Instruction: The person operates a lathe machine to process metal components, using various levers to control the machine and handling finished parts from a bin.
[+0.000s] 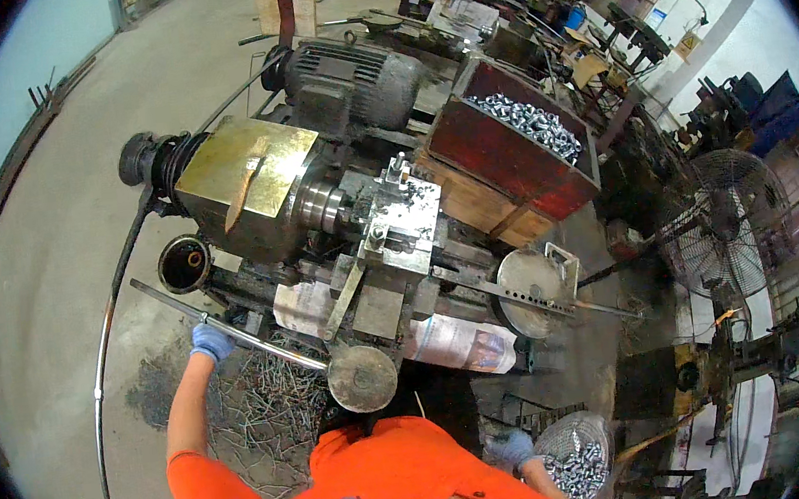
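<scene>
My left hand (209, 343), in a blue-grey glove, is closed around a long shiny metal lever bar (269, 348). The bar slants down to a round metal disc (362, 379) at the front of a lathe-like machine. Low on the right, my gloved right hand (512, 448) is beside a round wire basket (601, 427) of small shiny metal parts (583, 472). Its fingers look curled; whatever they may hold is too small to make out. Ahead of me are the machine's spindle (323, 205) and a metal block (403, 220) strewn with dark chips.
A red bin (496, 151) of small metal parts stands behind the machine, near a large motor (355, 85). Metal scraps (261, 407) cover the floor below my left arm. A round plate (530, 290) is at right, with a standing fan (724, 223) farther off.
</scene>
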Demonstrator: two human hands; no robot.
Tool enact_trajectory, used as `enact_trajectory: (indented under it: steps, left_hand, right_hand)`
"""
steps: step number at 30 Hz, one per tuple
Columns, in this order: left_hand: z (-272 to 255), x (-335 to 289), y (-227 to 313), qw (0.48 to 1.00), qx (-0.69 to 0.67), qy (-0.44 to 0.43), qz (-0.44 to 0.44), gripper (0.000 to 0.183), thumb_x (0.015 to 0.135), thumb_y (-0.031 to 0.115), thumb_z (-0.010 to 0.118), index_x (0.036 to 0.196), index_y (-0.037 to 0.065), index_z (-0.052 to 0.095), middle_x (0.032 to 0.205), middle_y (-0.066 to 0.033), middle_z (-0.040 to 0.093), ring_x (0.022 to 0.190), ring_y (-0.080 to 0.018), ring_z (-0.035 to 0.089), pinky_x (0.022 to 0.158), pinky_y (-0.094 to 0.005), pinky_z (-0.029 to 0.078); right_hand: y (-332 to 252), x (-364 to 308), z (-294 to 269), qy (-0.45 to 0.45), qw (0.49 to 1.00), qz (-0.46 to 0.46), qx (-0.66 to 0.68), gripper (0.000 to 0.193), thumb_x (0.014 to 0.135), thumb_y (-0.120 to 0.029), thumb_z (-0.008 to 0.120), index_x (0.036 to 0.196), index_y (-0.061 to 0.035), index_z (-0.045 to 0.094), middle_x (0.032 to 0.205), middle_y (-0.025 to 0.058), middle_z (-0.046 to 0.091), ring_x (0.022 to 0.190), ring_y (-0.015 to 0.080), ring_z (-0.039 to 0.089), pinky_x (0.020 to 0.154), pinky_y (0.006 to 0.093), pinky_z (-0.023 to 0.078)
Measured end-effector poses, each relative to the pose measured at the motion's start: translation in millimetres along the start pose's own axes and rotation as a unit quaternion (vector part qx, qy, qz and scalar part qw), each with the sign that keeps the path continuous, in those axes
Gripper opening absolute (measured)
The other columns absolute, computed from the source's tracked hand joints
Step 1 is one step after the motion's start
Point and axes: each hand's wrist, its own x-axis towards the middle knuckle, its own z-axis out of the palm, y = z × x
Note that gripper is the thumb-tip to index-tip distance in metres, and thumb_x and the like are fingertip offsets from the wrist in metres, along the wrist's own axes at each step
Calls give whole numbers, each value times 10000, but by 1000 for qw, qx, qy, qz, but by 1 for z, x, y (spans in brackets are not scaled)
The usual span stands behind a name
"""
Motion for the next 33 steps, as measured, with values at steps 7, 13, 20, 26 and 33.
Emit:
enact_trajectory:
  steps: [7, 13, 20, 26, 33]
  left_hand:
    - [29, -13, 44, 970, -128, 88, -185, 365, 823, 414, 462, 997, 157, 653, 1019, -108, 650, 933, -292, 614, 788, -409, 476]
    - [-3, -14, 40, 1000, 8, -3, -25, 319, 777, 416, 526, 918, 177, 682, 950, -100, 666, 842, -294, 642, 661, -392, 501]
    - [-18, -42, 39, 996, -59, -17, -65, 378, 744, 423, 601, 977, 133, 669, 959, -147, 656, 920, -313, 623, 770, -407, 495]
    - [-104, -84, -1, 970, -172, -22, -169, 377, 811, 347, 568, 1053, 61, 616, 978, -197, 635, 921, -345, 613, 799, -430, 478]
    - [-151, -155, -150, 878, -300, 334, -164, 303, 902, 242, 529, 1132, 52, 584, 833, -57, 617, 620, -110, 526, 555, -268, 455]
  right_hand:
    - [-6, 19, -21, 10, 990, 66, 123, 462, 699, -389, 732, 901, 19, 659, 885, 170, 672, 817, 261, 651, 751, 320, 497]
    - [13, 41, -84, 193, 959, -65, 196, 387, 683, -348, 754, 777, 16, 663, 700, 142, 657, 624, 236, 633, 628, 317, 500]
    - [-39, 61, -220, 301, 935, -102, 159, 270, 731, -228, 728, 760, 32, 661, 665, 135, 654, 587, 182, 630, 604, 295, 488]
    - [-195, 73, -286, 298, 889, -305, 169, 274, 753, -291, 697, 786, -20, 676, 672, 129, 639, 605, 247, 622, 614, 325, 479]
    - [-425, -34, -347, 165, 744, -630, -149, 337, 741, -405, 590, 738, -74, 654, 731, 116, 589, 755, 282, 563, 698, 406, 439]
